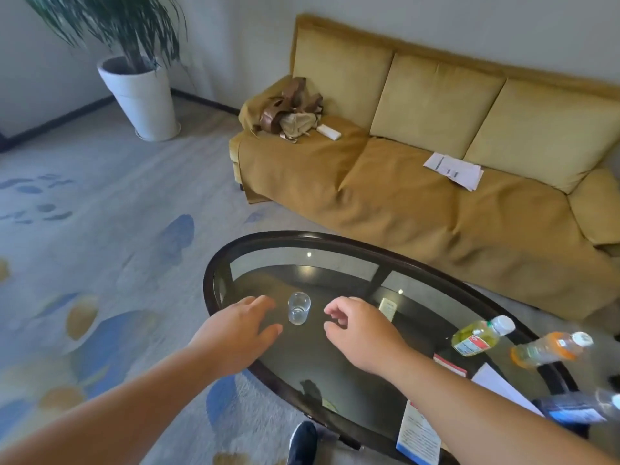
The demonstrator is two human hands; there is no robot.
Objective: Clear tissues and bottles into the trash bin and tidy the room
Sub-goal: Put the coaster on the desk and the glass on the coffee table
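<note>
Head view is showing a dark-rimmed oval glass desk [214, 273] with both bare forearms reaching over its near left end. The left grip [241, 333] is spreading wide, fingers loosely straight and thumb out, holding nothing, just left of a small clear drinking glass [299, 308]. The right grip [362, 333] is hanging just right of that glass, fingers loosely curled and thumb apart from them, also gripping nothing. The glass is standing upright between the two, touching neither. Whether either palm is resting on the desk top is not clear.

The bottles are sitting at the desk's right end, well apart from both grips: a green-labelled bottle [479, 335] with a white cap and yellowish liquid, an orange-banded bottle [550, 350] just beyond it to the right, and a third, blurred bottle [604, 406] at the frame's right edge. A red-and-white card [449, 364], a white sheet [500, 387] and a printed leaflet [417, 434] are lying near them on the desk. A pale remote-like object [388, 308] is showing through the glass top.

Behind the desk a mustard sofa [402, 203] is carrying a crumpled brown bundle [290, 110], a small white flat object [328, 131] just beside it, and loose papers [454, 169] further right. A tall white planter [144, 95] is standing in the corner on the patterned carpet [100, 229]. A dark shoe [302, 443] is peeking in below the desk's near edge.
</note>
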